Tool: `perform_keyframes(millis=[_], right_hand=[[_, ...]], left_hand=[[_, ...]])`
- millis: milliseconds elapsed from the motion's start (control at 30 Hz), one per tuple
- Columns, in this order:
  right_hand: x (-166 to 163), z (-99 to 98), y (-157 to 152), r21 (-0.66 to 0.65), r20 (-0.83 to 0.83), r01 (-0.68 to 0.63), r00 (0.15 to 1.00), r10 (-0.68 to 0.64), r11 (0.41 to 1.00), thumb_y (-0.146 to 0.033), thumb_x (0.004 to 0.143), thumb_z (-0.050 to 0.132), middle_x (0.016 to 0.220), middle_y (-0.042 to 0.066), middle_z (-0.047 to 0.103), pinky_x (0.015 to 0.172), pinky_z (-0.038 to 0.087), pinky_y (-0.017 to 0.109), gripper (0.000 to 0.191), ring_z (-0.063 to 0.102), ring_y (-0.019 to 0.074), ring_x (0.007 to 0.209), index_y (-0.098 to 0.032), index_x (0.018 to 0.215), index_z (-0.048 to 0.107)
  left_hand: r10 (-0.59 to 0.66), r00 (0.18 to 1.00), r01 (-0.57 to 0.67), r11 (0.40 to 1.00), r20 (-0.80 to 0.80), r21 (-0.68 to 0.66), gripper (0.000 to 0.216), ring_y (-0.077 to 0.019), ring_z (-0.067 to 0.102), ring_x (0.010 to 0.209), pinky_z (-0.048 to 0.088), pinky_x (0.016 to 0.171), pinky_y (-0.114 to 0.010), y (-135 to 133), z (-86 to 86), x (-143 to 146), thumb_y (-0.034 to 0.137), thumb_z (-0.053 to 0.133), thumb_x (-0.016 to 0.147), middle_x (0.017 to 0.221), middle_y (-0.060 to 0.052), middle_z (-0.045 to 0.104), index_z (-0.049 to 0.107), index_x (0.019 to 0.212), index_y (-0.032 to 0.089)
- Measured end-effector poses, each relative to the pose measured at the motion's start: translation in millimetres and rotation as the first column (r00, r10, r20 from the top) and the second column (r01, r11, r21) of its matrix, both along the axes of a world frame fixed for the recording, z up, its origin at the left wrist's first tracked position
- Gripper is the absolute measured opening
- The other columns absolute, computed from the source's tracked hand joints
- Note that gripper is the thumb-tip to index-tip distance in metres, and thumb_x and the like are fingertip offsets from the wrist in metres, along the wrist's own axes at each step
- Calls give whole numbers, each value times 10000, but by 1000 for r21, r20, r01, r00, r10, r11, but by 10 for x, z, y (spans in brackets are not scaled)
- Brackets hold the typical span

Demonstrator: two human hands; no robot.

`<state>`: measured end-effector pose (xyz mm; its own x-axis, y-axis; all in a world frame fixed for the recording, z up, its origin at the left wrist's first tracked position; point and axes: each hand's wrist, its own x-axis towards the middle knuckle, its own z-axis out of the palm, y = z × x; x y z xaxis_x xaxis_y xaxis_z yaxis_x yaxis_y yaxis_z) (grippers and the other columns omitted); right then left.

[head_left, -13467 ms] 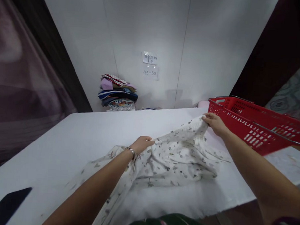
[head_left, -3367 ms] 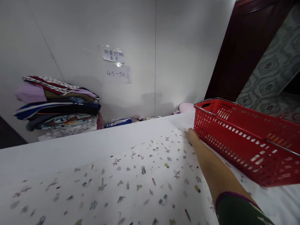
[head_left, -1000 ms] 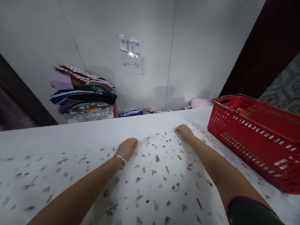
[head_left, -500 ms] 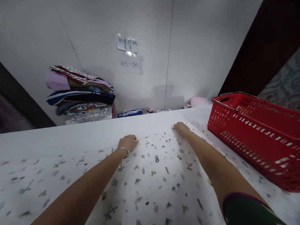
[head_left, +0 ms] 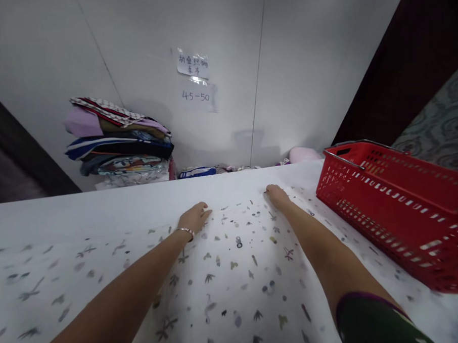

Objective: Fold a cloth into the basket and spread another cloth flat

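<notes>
A white printed cloth with small plant-like motifs is spread over the white table and runs toward me. My left hand, with a bracelet at the wrist, is at the cloth's far edge; its thumb and fingers are apart. Farther right along that same edge, my right hand has its fingers closed on the cloth. The fingertips are partly hidden. Between my arms the fabric lies mostly smooth.
A red plastic basket with a metal handle stands at the right on the cloth. Folded fabrics are piled at the back left. Several fabric items and a pink rounded thing lie by the wall, below two paper signs.
My left hand has lifted slightly, and its thumb and fingers stand farther apart. My right hand stays at nearly the same spot on the cloth's edge. The view has shifted slightly.
</notes>
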<state>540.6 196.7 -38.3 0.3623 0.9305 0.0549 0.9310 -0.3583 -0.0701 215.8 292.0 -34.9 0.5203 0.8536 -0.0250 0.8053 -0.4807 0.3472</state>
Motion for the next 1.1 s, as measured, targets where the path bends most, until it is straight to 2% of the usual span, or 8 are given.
perform_keyframes(millis=[100, 200, 400, 500, 667, 867, 967, 1100], right_hand=[[1, -10, -8, -1, 1, 17, 1000, -17, 1000, -170, 893, 350, 966, 99, 573, 659, 345, 254, 218, 519, 181, 845, -172, 963, 557], [-13, -16, 13, -12, 1, 26, 1000, -26, 1000, -168, 888, 370, 963, 104, 574, 680, 352, 256, 200, 520, 184, 868, -171, 949, 560], [-37, -31, 45, -9, 3, 64, 998, -64, 998, -170, 886, 373, 977, 114, 572, 710, 366, 270, 203, 521, 199, 902, -165, 996, 544], [-45, -47, 59, 0, 2, 58, 998, -58, 998, -172, 892, 362, 989, 124, 572, 726, 371, 287, 216, 516, 215, 925, -164, 1008, 545], [-5, -46, 58, 7, -23, -31, 999, 32, 999, -201, 895, 377, 1095, 108, 551, 772, 373, 282, 265, 482, 214, 1011, -189, 1091, 555], [77, 8, -16, -14, -86, -165, 983, 163, 986, -251, 896, 391, 1163, 67, 530, 844, 358, 254, 288, 479, 180, 1042, -223, 1085, 607], [57, 14, -1, -23, -103, -188, 977, 185, 982, -292, 875, 434, 1176, 60, 530, 830, 370, 275, 286, 478, 200, 1054, -247, 1105, 598], [-4, -8, 60, -1, -109, -203, 973, 202, 979, -296, 855, 468, 1121, 65, 562, 804, 380, 287, 230, 495, 206, 1018, -227, 1005, 627]], left_hand=[[-60, 995, 58, 998, 78, 26, 305, -142, 588, 748, 412, 678, -255, 6, -34, -32, 455, 485, 800, 1054, -13, 600, 518, 1009, 236], [-111, 993, 109, 993, 43, 46, 238, -155, 572, 780, 406, 689, -264, 14, -37, -32, 413, 520, 779, 1024, -12, 588, 546, 921, 224], [-45, 999, 45, 999, -26, -2, 224, -175, 562, 820, 401, 690, -272, 10, 21, 50, 406, 528, 765, 996, -37, 583, 553, 858, 204], [-21, 999, 21, 1000, -34, -18, 176, -165, 576, 779, 395, 653, -261, 7, 51, 82, 380, 504, 782, 913, -25, 610, 538, 795, 207], [30, 998, -31, 999, -47, -20, 199, -169, 592, 729, 375, 605, -261, 20, 69, 96, 388, 409, 847, 752, -6, 642, 518, 823, 224], [69, 996, -69, 998, -53, 16, 211, -191, 594, 757, 367, 602, -274, 31, 34, 110, 381, 364, 865, 808, -29, 656, 504, 840, 225], [76, 996, -74, 997, -49, 31, 201, -197, 593, 767, 364, 607, -278, 29, 30, 119, 373, 362, 867, 820, -34, 653, 495, 837, 225], [67, 996, -65, 997, -57, 39, 191, -195, 593, 767, 360, 609, -275, 14, 36, 119, 374, 372, 868, 808, -31, 649, 489, 836, 226]])
